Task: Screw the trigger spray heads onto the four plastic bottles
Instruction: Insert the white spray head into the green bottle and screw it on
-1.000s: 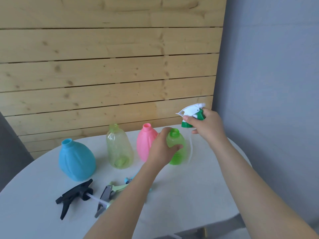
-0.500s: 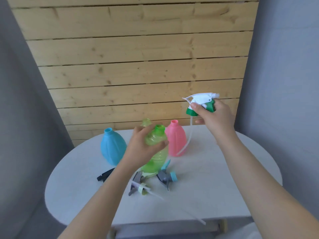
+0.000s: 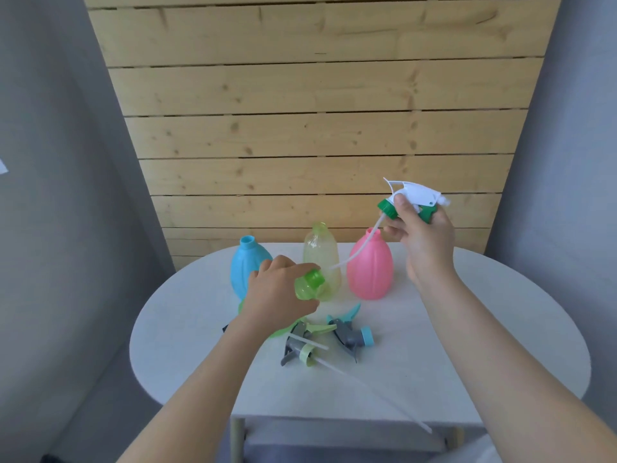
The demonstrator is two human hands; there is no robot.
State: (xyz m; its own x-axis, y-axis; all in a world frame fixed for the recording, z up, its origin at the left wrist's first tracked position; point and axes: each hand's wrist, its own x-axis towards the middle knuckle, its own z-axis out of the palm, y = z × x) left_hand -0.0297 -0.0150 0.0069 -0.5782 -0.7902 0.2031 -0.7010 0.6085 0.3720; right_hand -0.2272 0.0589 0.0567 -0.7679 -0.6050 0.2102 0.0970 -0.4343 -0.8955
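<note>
The left hand (image 3: 278, 295) is wrapping its grip around the green bottle (image 3: 309, 286), holding it above the tabletop (image 3: 467, 329) with the open neck tilted up and to the right. The right hand (image 3: 422, 233) is pinching the white-and-green spray head (image 3: 414, 200) by its collar and body, raised well above the pink bottle (image 3: 369, 267). Its dip tube (image 3: 359, 248) is curving down toward the green bottle, the tip ending just beside the neck and not yet inside.

To do this step well, the tube tip should be guided into the mouth first, then the head lowered straight until the green collar is sitting square on the threads; only then should the collar be turned, with the bottle held firm so it is not spinning along.

The yellow bottle (image 3: 320, 255) and blue bottle (image 3: 248, 270) are standing uncapped behind. Two loose heads, a grey one with a yellow-green collar (image 3: 300, 349) and a grey one with a blue collar (image 3: 350, 334), are lying on the tabletop. The left forearm is covering most of a dark shape (image 3: 225, 328), possibly a fourth head. The green bottle's lower body is hidden behind the left hand.
</note>
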